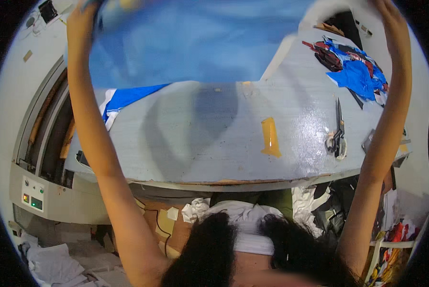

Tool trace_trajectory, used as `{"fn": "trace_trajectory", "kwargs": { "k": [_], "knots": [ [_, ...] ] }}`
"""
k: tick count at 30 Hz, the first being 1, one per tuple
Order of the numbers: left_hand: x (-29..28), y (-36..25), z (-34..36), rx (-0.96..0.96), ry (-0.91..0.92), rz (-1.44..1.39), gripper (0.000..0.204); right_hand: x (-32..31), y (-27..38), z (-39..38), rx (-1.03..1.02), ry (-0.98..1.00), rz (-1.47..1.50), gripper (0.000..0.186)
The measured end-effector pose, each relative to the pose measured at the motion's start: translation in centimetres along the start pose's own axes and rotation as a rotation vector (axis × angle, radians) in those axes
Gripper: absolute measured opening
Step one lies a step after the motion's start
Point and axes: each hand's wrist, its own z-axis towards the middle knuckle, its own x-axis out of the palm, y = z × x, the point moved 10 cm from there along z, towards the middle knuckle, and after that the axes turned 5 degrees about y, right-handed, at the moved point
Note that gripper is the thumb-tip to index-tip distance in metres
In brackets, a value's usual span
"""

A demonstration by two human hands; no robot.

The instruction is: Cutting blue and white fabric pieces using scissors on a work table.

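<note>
A broad sheet of light blue fabric (185, 43) spreads across the top of the view, its lower edge hanging over the table. At its upper left corner my left hand (83, 14) is closed on the fabric, partly cut off and blurred. My right hand (385, 8) is raised at the top right, near the fabric's pale border; its fingers are out of the frame. Beneath the sheet's left part lies a blue and white cloth piece (128, 98).
The grey table (190, 153) holds black-handled scissors (339, 131), a strip of yellow tape (270, 137) and a heap of blue, dark red and black fabric scraps (355, 71). A machine with a control panel (33, 193) stands at the left. Cloth piles (54, 263) lie below.
</note>
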Motion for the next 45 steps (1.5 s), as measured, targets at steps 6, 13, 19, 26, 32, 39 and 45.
{"fn": "trace_trajectory", "kwargs": {
  "k": [6, 13, 19, 26, 32, 39, 45],
  "knots": [
    [9.2, 1.2, -30.3, -0.344, 1.225, -0.277, 0.027, 9.1, 0.5, -23.6, 0.305, 0.912, 0.494, 0.028],
    [13.8, 1.1, -41.8, -0.494, 1.681, -0.519, 0.044, 18.6, -0.1, -31.6, 0.251, 1.261, 0.376, 0.034],
    [20.8, 13.4, -33.8, -0.482, 0.961, -0.235, 0.049, 26.7, -5.9, -25.8, 0.327, 0.681, 0.395, 0.031],
    [26.8, 25.2, -31.6, -0.577, 0.659, 0.166, 0.056, 33.2, -12.4, -23.6, 0.327, 0.571, 0.275, 0.031],
    [30.9, 26.7, -33.0, -0.819, 0.810, 0.529, 0.067, 40.0, -17.7, -23.2, 0.334, 0.670, 0.225, 0.049],
    [36.0, 26.4, -30.1, -0.605, 0.822, 0.599, 0.069, 45.1, -23.1, -26.5, 0.347, 0.932, -0.395, 0.060],
    [45.8, 18.7, -28.3, -0.307, 0.837, 0.405, 0.066, 36.6, -26.3, -29.4, 0.640, 0.826, -0.642, 0.061]
  ]
}}
